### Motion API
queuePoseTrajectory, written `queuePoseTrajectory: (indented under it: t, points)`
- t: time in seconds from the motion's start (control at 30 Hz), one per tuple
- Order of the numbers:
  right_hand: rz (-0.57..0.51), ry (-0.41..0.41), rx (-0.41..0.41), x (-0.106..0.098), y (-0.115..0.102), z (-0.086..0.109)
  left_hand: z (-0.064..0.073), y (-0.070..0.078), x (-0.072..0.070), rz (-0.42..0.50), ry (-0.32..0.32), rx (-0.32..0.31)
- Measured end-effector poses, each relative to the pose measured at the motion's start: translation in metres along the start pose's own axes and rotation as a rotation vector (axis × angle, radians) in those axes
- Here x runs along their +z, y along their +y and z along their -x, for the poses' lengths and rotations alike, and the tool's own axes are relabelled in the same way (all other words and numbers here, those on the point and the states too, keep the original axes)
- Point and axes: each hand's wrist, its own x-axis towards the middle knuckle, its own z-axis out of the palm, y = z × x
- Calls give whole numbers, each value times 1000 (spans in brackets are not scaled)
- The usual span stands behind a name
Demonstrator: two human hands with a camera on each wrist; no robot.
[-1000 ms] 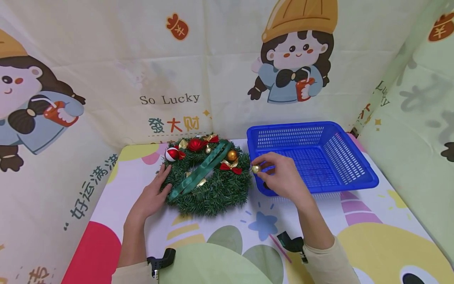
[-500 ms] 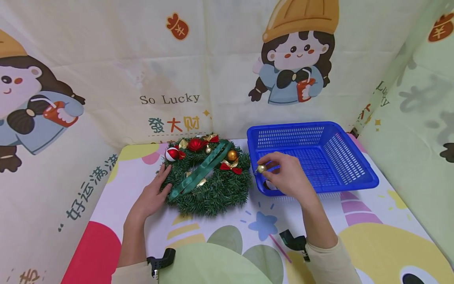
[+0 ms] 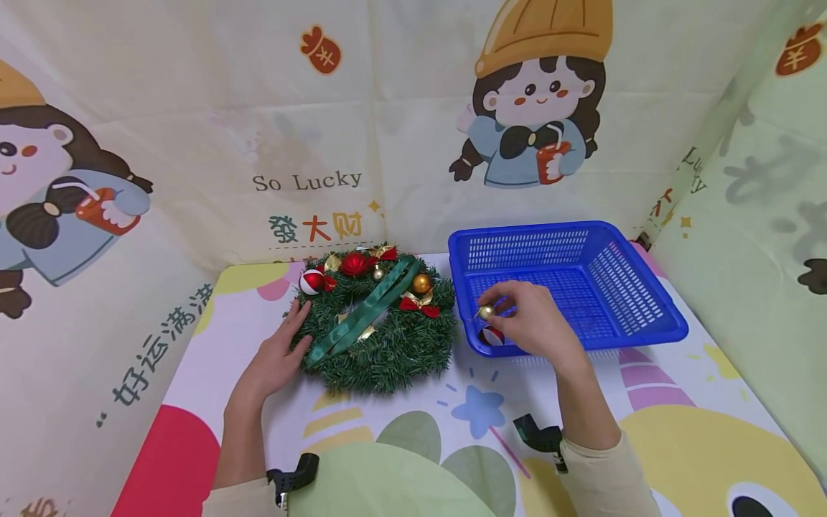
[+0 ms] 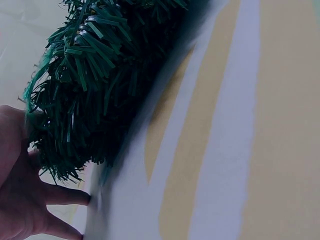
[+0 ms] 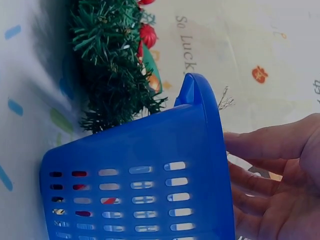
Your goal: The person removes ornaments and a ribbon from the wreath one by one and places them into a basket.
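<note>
A green artificial Christmas wreath [image 3: 407, 362] lies on the table with a dark green ribbon [image 3: 365, 312] across it. Red and gold baubles and bows decorate its far half. My left hand [image 3: 279, 355] rests against the wreath's left side; in the left wrist view its fingers [image 4: 65, 195] are spread and straight. With thumb and fingertips my right hand [image 3: 533, 319] pinches a small gold bauble [image 3: 486, 312] over the near left corner of the blue basket [image 3: 659, 339]. Just below that bauble, a red-and-white ball [image 3: 491, 335] shows inside the basket.
The basket's left rim stands close beside the wreath, and its slotted wall [image 5: 125, 150] fills much of the right wrist view. A printed cloth backdrop [image 3: 413, 143] rises behind the table. Black wrist mounts [image 3: 293, 474] sit on both forearms.
My right hand has moved right with the gold bauble, from the wreath's right edge to over the basket. The red-and-white ball in the basket has come into view. My left hand stays put.
</note>
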Motion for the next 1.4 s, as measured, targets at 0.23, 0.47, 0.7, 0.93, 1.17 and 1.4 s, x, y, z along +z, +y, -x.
queuePoseTrajectory:
  t: [0.23,0.47,0.7,0.93,1.17,1.4]
  points:
    - [28,-25,21,-4,4,0,1,0,0,-3,2,0]
    - [42,-46,24,-6,6,1,1,0,0,-2,4,7]
    - [51,-74,46,-8,8,1,0,-2,0,-3,6,10]
    - [79,-93,51,-9,11,0,-2,-2,0,-2,6,14]
    - [115,-98,76,-8,14,-1,-2,-2,0,-3,7,22]
    - [165,-101,87,-8,15,-3,-1,-2,1,-9,20,28]
